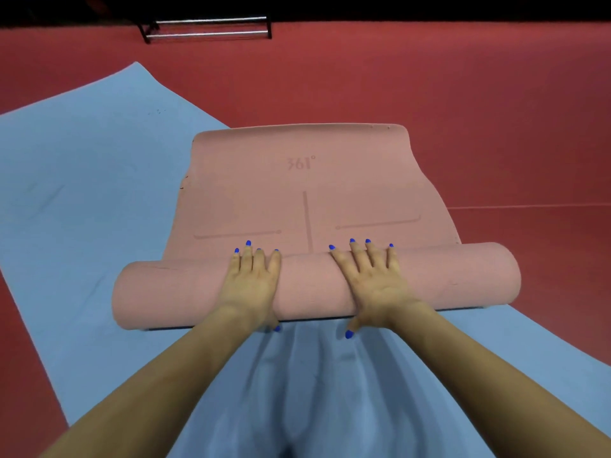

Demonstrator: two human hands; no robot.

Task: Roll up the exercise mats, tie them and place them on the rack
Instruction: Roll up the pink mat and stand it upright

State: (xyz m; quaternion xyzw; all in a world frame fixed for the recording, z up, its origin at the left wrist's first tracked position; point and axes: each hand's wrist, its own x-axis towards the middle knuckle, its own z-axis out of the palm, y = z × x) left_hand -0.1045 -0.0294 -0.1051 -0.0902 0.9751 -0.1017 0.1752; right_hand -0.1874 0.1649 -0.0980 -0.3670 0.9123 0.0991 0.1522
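Pink mat: partly rolled, its thick roll nearest the person, the flat remainder stretching away with printed guide lines and a "361°" mark. Left hand and right hand: both laid palm-down over the roll, fingers straight and slightly spread, thumbs tucked at its near side. Blue mat: flat beneath, reaching left and toward the person. Red floor all around. Metal rack: at the far edge, well apart.

Left hand, right hand press half-rolled pink mat on blue mat.
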